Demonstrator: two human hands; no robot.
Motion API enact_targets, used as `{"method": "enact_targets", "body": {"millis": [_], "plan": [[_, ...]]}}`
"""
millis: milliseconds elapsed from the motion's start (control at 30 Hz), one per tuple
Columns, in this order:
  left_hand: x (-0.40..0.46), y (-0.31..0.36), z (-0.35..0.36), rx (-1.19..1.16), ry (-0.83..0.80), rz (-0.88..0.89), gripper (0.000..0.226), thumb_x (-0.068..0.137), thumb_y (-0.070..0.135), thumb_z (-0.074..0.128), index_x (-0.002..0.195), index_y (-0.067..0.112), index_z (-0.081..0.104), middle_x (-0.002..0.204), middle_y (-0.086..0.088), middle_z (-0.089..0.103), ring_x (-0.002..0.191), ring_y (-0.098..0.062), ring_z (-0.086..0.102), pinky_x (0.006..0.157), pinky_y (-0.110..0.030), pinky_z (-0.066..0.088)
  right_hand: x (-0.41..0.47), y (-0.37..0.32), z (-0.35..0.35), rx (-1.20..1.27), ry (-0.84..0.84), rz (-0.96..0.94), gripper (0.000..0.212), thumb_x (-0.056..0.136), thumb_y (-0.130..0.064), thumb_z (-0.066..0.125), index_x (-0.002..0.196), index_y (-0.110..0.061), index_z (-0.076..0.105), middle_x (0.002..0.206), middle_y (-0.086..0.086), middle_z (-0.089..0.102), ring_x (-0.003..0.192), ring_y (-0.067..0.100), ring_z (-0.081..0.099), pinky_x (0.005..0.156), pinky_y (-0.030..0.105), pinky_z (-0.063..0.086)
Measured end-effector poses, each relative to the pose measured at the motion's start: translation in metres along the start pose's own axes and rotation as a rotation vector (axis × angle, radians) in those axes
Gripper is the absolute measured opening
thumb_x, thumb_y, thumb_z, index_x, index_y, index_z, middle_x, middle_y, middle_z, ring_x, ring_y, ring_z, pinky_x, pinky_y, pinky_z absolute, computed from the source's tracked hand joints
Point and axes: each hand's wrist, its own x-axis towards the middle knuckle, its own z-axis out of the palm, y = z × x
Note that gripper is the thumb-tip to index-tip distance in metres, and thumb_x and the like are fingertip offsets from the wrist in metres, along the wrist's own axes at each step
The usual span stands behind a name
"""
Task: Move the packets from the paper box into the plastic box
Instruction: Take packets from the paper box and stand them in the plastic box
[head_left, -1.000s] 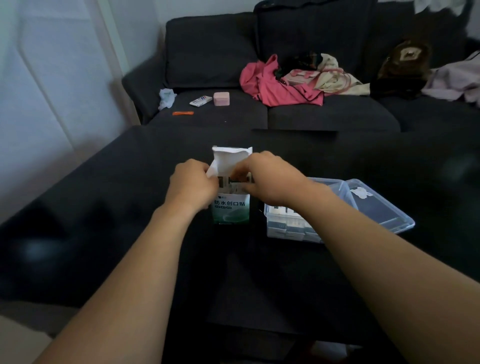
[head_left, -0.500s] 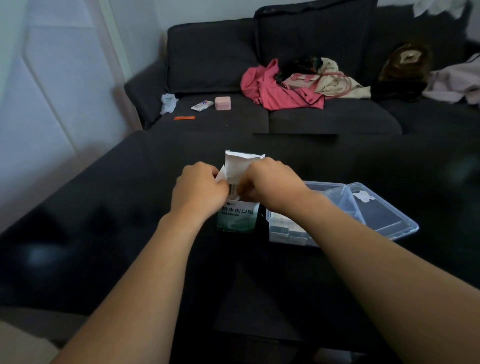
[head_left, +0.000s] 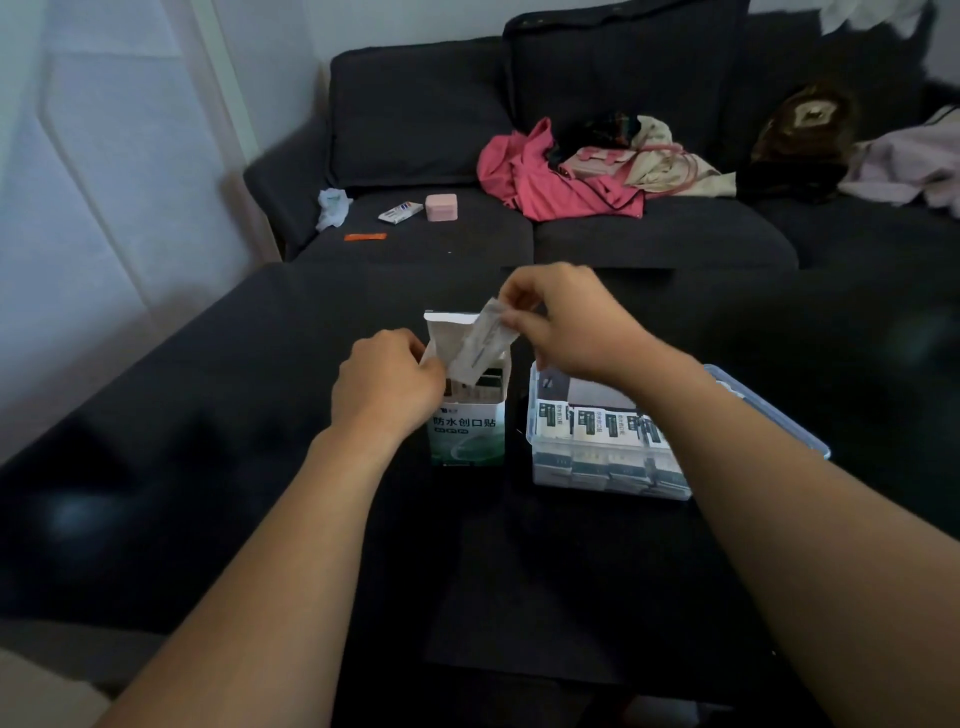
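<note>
Fingers of the right hand (head_left: 566, 322) pinch a packet (head_left: 480, 345) just above the paper box (head_left: 467, 426); the left hand (head_left: 387, 384) grips that box's side. The plastic box (head_left: 587, 447) sits just right of it.

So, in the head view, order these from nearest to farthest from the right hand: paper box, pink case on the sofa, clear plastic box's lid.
1. Paper box, just left of the right hand.
2. Lid, to its right.
3. Pink case, far back on the sofa seat.
</note>
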Motion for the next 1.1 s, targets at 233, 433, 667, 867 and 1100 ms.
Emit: {"method": "enact_targets", "body": {"millis": [233,433,667,867,1100], "plan": [[-0.003,0.017,-0.003,-0.412,0.399,0.099,0.019,0.095,0.022,0.056,0.085,0.013,0.069,0.074,0.002,0.066,0.071,-0.012,0.06,0.066,-0.025,0.046,-0.007,0.012,-0.039,0.44,-0.092,0.178,0.004,0.099,-0.01,0.061,0.097,-0.009,0.065,0.085,0.009,0.075,0.054,0.015,0.066,0.04,0.022,0.046],[-0.019,0.039,0.001,-0.714,0.243,0.206,0.03,0.099,0.031,0.06,0.086,0.006,0.071,0.072,0.001,0.066,0.066,-0.006,0.059,0.06,-0.021,0.045,-0.011,0.021,-0.048,0.685,-0.266,0.257,0.008,0.097,-0.002,0.06,0.094,-0.003,0.068,0.065,0.001,0.068,0.055,0.01,0.058,0.046,0.018,0.047],[-0.034,0.057,0.009,-0.881,-0.43,-0.02,0.021,0.106,0.026,0.05,0.115,0.012,0.063,0.078,-0.007,0.073,0.056,-0.016,0.068,0.038,-0.023,0.048,-0.013,0.018,-0.046,0.68,-0.268,0.299,0.006,0.092,-0.001,0.067,0.095,0.002,0.072,0.064,0.005,0.067,0.052,0.008,0.057,0.047,0.017,0.049],[-0.035,0.066,0.004,-1.459,-0.774,-0.459,0.024,0.105,0.026,0.046,0.102,0.009,0.063,0.062,-0.001,0.058,0.041,-0.004,0.053,0.03,-0.011,0.036,-0.016,0.028,-0.055,0.729,-0.326,0.251,0.044,0.081,-0.037,0.074,0.123,-0.023,0.07,0.101,0.0,0.067,0.082,0.016,0.064,0.066,0.024,0.054],[-0.034,0.061,0.006,-1.592,-0.911,-0.615,0.033,0.102,0.022,0.039,0.078,0.011,0.059,0.051,0.003,0.043,0.032,-0.003,0.045,0.027,-0.01,0.031,-0.018,0.023,-0.049,0.515,-0.506,0.073,0.03,0.088,-0.01,0.073,0.118,-0.014,0.073,0.107,0.011,0.075,0.093,0.023,0.071,0.091,0.035,0.057]]}}
